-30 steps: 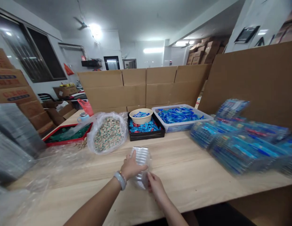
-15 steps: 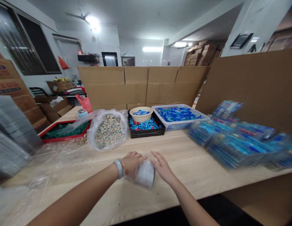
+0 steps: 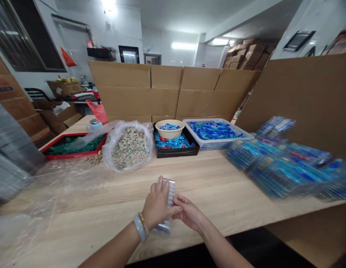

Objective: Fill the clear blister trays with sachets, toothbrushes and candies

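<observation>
On the wooden table in front of me is a small stack of clear ridged plastic blister trays (image 3: 170, 189). My left hand (image 3: 158, 204) lies over the stack with its fingers stretched along the top and its thumb across the right edge, gripping it. Curled fingers of my right hand (image 3: 189, 213) pinch at the right edge of the same stack, close to the left thumb. Part of the stack is hidden under the left palm, and its lower end shows below.
Behind stand a clear bag (image 3: 106, 152) of small packets, a black box (image 3: 177, 152) under a cream basin (image 3: 169, 132), and a white basket (image 3: 217, 142) of blue pieces. Filled blister packs (image 3: 287, 173) are stacked right. A red tray (image 3: 75, 153) and loose plastic film (image 3: 69, 186) lie left.
The blister stack has been turned more lengthwise and lowered flat. My left hand has spread over it, and my right fingers have closed at its edge. The view has tilted down slightly.
</observation>
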Demonstrator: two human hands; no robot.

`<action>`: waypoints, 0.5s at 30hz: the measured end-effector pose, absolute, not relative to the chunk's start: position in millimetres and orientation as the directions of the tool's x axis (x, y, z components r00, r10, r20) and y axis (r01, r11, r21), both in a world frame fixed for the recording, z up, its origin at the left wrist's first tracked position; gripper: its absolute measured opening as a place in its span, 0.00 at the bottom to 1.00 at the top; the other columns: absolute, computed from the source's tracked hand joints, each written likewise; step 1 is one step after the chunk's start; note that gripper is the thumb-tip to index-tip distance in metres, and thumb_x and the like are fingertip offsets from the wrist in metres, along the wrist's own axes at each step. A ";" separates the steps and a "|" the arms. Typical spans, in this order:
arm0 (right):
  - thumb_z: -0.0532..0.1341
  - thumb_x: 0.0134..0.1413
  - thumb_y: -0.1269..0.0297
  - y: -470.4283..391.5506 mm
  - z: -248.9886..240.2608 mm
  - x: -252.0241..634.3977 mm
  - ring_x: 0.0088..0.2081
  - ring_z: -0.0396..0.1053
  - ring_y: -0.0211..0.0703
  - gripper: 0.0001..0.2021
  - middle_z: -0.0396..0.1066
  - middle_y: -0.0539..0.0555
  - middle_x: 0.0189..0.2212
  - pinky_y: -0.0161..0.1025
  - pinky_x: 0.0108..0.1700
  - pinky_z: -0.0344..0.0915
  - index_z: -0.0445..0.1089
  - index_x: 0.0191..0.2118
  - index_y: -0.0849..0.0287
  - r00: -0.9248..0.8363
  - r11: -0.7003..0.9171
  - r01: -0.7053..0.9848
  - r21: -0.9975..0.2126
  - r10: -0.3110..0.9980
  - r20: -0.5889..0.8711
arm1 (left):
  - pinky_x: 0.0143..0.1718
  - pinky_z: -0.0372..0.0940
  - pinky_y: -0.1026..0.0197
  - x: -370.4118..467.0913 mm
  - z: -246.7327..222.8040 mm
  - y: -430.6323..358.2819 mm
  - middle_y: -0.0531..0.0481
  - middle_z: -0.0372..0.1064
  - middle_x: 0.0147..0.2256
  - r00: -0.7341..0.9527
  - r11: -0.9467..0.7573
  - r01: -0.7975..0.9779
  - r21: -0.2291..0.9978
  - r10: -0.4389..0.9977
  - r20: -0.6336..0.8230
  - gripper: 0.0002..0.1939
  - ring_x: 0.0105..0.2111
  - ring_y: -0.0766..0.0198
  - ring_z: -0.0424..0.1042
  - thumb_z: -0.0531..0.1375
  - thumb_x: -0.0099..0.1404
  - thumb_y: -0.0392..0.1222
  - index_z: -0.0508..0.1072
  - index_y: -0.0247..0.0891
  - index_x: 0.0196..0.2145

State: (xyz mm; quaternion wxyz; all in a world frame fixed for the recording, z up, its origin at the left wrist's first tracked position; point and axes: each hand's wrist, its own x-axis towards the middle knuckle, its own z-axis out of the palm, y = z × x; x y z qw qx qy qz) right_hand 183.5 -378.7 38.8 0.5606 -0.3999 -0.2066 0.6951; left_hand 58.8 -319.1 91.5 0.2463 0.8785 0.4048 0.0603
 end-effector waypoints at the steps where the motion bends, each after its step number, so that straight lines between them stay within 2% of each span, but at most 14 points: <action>1: 0.64 0.37 0.58 -377.6 37.0 183.2 0.19 0.58 0.30 0.14 0.60 0.44 0.16 0.31 0.24 0.57 0.58 0.23 0.59 -0.052 -0.275 -0.630 -0.727 0.948 -0.313 | 0.54 0.43 0.51 57.5 91.6 -316.9 0.43 0.31 0.60 0.670 -0.555 0.678 0.482 0.736 -0.094 0.49 0.57 0.45 0.38 0.57 0.43 0.62 0.46 0.37 0.58; 7: 0.66 0.35 0.61 -369.5 23.1 189.8 0.19 0.58 0.30 0.14 0.61 0.46 0.17 0.30 0.24 0.55 0.61 0.23 0.61 -0.074 -0.243 -0.667 -0.704 0.962 -0.262 | 0.54 0.44 0.50 57.7 94.8 -310.6 0.40 0.31 0.60 0.687 -0.594 0.689 0.416 0.718 -0.113 0.49 0.58 0.46 0.37 0.54 0.44 0.65 0.47 0.34 0.58; 11: 0.67 0.33 0.61 -365.1 9.7 192.4 0.18 0.56 0.28 0.14 0.60 0.45 0.16 0.28 0.21 0.50 0.61 0.21 0.62 -0.059 -0.242 -0.702 -0.669 0.957 -0.283 | 0.53 0.47 0.51 61.2 90.0 -309.1 0.42 0.31 0.60 0.703 -0.625 0.679 0.384 0.705 -0.094 0.49 0.57 0.47 0.40 0.55 0.44 0.65 0.46 0.36 0.58; 15: 0.66 0.34 0.57 -362.1 11.1 193.9 0.17 0.55 0.28 0.16 0.60 0.46 0.15 0.28 0.19 0.49 0.60 0.18 0.63 -0.035 -0.231 -0.703 -0.672 0.956 -0.292 | 0.53 0.48 0.50 62.5 85.9 -306.0 0.43 0.31 0.60 0.703 -0.634 0.680 0.369 0.707 -0.080 0.48 0.57 0.48 0.40 0.55 0.44 0.65 0.47 0.36 0.58</action>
